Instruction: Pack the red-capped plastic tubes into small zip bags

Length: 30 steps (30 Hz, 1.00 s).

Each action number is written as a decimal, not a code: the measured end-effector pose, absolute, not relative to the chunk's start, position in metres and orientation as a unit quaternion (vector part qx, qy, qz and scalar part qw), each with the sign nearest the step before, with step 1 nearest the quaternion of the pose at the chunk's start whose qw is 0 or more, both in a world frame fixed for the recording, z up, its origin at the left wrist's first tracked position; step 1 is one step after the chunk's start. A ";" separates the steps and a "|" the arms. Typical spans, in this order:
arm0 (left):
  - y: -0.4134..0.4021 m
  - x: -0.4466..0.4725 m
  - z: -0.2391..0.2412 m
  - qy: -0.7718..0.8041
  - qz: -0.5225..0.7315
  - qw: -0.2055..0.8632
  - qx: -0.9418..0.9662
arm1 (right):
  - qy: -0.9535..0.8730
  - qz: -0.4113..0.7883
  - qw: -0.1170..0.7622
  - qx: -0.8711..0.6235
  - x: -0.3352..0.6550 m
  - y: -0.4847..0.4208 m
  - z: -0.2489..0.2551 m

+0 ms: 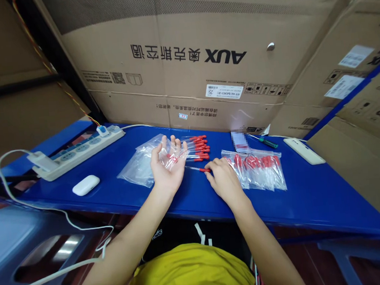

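Observation:
My left hand (168, 173) is turned palm up with its fingers curled round a clear plastic bag (181, 154). A bit of red shows through the film. The fingers of my right hand (226, 181) close on the red end of a slim tool (204, 170), whose thin shaft points left toward the bag. Just beyond lies a row of similar red-ended tools (201, 146), side by side. A stack of flat clear bags (137, 165) rests left of my left hand. Right of my right hand lie several filled zip bags (262, 171) with red ends inside.
On the blue table (314, 193) are a white power strip (81, 152), a white earbud case (86, 185), a green-handled screwdriver (268, 142), a pale phone (304, 150) and a blurred-out item (240, 141). A large cardboard box (184, 72) walls off the back.

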<state>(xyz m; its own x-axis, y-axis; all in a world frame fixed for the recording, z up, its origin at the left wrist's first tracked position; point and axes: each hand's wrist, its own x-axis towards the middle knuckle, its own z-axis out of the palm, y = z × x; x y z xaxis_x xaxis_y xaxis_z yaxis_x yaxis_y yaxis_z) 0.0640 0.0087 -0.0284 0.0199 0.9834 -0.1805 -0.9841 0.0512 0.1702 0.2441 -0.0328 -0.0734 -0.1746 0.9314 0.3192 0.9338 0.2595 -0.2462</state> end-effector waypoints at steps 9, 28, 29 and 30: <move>0.014 0.060 -0.029 0.140 0.728 0.671 -0.011 | -0.670 0.047 0.426 -0.606 0.245 -0.034 -0.061; 0.001 0.078 -0.037 0.152 0.734 0.662 0.022 | -0.747 0.022 0.460 -0.480 0.237 -0.043 -0.054; -0.004 0.084 -0.038 0.154 0.722 0.674 0.029 | -0.754 0.011 0.454 -0.474 0.235 -0.043 -0.055; -0.009 0.089 -0.039 0.155 0.713 0.683 0.032 | -0.760 0.001 0.449 -0.469 0.233 -0.043 -0.056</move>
